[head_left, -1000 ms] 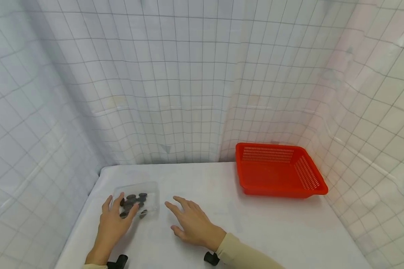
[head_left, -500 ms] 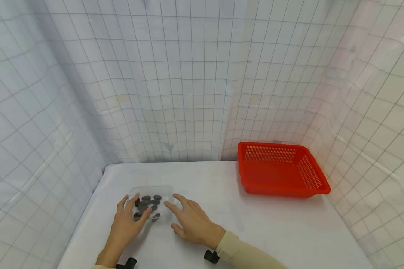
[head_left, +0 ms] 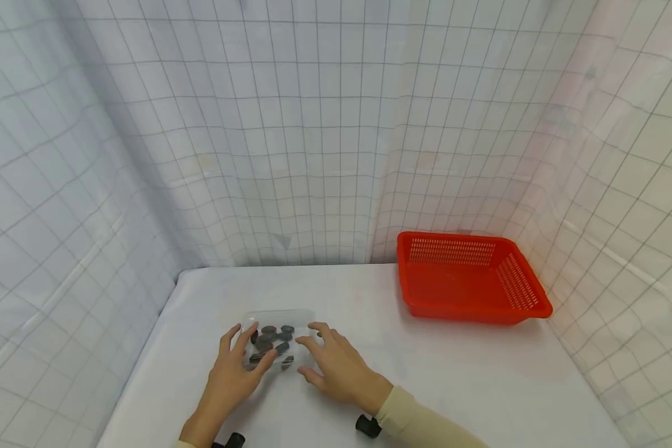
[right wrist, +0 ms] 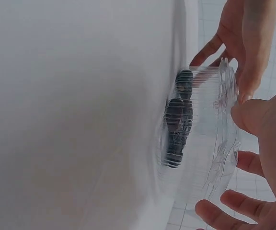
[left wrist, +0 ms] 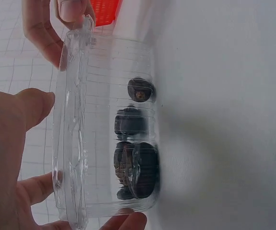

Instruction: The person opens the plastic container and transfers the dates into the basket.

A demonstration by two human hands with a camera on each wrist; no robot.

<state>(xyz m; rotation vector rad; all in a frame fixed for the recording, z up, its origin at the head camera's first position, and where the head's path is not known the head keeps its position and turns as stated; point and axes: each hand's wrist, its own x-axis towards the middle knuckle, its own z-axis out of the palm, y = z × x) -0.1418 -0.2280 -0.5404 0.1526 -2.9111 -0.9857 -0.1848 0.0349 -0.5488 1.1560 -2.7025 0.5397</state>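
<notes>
A clear plastic clamshell box (head_left: 282, 314) rests on the white table, its lid down. Several dark, wrinkled oval pieces, which look like dates (left wrist: 139, 168), show through its wall. My left hand (head_left: 232, 381) holds the box's left part, thumb at the near side and fingers reaching over toward the far side. At the box's right end is my right hand (head_left: 344, 368); its thumb (right wrist: 248, 114) touches the lid's edge in the right wrist view, and its other fingers reach round the end corner. How firmly the right hand grips is hard to see.
A red plastic basket (head_left: 465, 308) with slotted walls stands at the table's back right. White gridded sheeting (head_left: 291, 137) hangs behind and on both sides. The white tabletop (head_left: 453, 379) stretches between the box and the basket.
The box and my left hand have slid to the right across the table. My right hand has shifted slightly right, and the box's right end has come within its fingers.
</notes>
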